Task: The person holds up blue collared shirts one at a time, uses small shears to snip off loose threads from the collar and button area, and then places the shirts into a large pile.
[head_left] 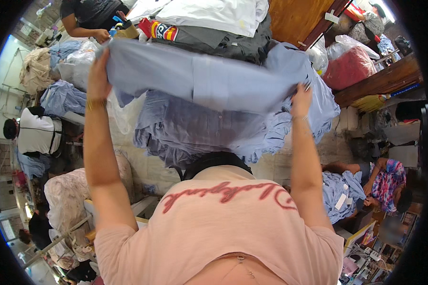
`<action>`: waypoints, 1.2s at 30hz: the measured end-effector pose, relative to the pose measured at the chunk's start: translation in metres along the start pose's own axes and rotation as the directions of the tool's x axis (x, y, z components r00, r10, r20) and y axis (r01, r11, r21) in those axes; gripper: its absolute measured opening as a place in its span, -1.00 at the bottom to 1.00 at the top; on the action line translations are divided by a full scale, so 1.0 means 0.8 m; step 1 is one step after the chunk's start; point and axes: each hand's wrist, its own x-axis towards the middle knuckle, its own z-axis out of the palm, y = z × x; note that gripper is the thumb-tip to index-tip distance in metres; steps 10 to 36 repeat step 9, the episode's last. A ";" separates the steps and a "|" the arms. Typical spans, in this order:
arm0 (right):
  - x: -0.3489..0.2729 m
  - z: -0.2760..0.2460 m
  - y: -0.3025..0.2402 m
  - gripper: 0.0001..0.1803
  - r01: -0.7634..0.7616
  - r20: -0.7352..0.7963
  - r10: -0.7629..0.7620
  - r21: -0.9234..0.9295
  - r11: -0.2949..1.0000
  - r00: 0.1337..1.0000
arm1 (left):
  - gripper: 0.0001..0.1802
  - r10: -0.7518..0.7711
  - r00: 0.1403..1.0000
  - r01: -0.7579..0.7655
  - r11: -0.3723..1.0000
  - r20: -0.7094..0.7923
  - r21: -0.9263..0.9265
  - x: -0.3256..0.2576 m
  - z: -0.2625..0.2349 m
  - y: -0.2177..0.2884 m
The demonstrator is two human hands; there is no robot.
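Note:
A light blue shirt [176,71] is stretched wide between my two hands, smeared by motion. My left hand [99,78] grips its left end, with the arm raised. At the other end, my right hand [300,100] is closed on the cloth, a little lower than the left. Beneath the held shirt lies a stack of blue-grey shirts [176,123] close in front of my body. More light blue garments [318,102] are heaped beside my right hand. The fingertips of both hands are partly hidden or blurred.
Beyond the shirt, dark grey garments [218,45] lie under white cloth [209,14]. A co-worker's hand [101,35] is near my left hand. A red sack [349,69] stands at the far right. Other people sit at both sides, one with blue garments [340,194].

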 end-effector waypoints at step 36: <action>0.119 -0.047 -0.211 -0.67 0.422 0.328 -0.351 -0.175 0.889 0.877 | -0.44 0.041 0.989 -0.079 0.958 -0.141 -0.277 0.046 -0.053 0.102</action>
